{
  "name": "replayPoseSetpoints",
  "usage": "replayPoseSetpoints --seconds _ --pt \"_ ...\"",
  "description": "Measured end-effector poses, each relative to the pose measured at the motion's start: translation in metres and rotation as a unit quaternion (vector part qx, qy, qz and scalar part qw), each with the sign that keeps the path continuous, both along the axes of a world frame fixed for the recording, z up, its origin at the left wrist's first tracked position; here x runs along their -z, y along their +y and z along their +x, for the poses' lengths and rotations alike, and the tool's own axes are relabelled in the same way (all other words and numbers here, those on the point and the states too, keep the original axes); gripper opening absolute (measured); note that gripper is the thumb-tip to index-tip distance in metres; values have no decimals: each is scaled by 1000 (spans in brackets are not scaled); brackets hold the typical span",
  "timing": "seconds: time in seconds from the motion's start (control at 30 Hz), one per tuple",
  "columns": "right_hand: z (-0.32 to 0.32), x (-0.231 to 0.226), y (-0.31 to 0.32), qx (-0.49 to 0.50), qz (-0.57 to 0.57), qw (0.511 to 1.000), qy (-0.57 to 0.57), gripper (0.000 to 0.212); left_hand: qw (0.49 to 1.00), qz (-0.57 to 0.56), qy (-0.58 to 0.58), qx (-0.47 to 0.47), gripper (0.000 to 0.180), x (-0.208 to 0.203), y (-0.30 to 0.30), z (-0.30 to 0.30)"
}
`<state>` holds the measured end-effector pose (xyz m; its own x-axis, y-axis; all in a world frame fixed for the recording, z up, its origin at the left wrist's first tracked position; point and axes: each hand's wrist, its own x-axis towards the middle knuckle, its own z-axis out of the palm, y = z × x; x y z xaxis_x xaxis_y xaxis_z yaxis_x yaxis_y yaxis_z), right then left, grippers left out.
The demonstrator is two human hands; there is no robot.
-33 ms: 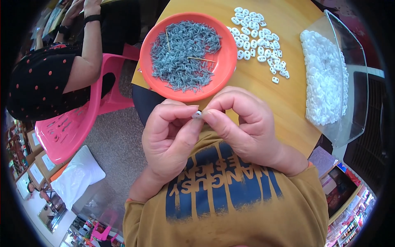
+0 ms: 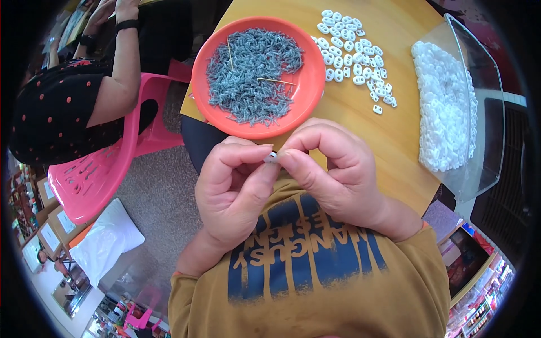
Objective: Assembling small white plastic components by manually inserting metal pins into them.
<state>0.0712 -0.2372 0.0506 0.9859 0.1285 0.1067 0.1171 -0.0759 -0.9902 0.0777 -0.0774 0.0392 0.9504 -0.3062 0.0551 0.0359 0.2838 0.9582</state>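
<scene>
In front of my chest, my left hand and my right hand meet fingertip to fingertip. Between their thumbs and forefingers they pinch a small white plastic piece, mostly covered by the fingers. A dark spot shows on its top; its exact shape is hard to make out. Just beyond the hands sits a red-orange round basin holding a heap of small grey translucent plastic parts. Two thin gold-coloured pins or sticks lie on the heap. To its right, many white oval two-holed pieces are spread over the yellow table.
A clear plastic bin at the table's right edge holds a mass of white pieces. At left, another person in a dotted black top sits on a pink chair. A white bag lies below the chair.
</scene>
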Motion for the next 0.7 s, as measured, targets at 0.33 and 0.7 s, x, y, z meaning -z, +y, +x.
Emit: replayPoseSetpoints --seconds 0.33,0.7 --pt "2 14 5 59 30 998 -23 6 1000 4 -14 -6 20 6 -6 1" --pt "-2 6 -4 17 30 999 27 5 997 15 77 -7 17 4 -9 -3"
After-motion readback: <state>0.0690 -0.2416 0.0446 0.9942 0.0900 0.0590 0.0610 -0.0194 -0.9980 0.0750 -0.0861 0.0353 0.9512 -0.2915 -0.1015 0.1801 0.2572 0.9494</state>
